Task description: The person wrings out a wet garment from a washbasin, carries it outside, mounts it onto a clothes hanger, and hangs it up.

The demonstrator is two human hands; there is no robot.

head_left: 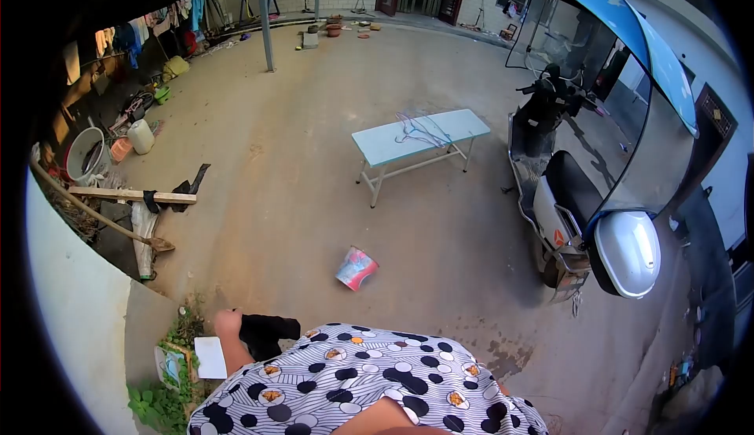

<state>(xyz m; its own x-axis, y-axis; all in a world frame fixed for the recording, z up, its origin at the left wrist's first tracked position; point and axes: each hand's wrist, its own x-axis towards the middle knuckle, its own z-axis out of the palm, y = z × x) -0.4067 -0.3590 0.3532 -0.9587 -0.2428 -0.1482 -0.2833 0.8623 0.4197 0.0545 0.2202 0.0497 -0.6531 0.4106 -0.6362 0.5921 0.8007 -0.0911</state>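
My left hand [228, 322] is at the lower left, its fingers closed round a black cloth [267, 334] that hangs to the right of it. Below that hand, beside the forearm, is a white rectangular object [210, 358]. My right hand does not show; only a bit of arm appears at the edge of the patterned garment [408, 372]. Ahead on the ground, a pink and grey bucket [357, 268] stands tilted in view. Beyond it is a light blue bench [416, 137] with several thin hangers [422, 131] on top.
A scooter [565, 191] with a blue canopy [620, 19] is parked at the right. At the left lie a wooden plank [133, 195], a shovel [161, 244] and a white tub [85, 152]. A metal pole [265, 19] rises further back. Plants [161, 410] grow at the lower left.
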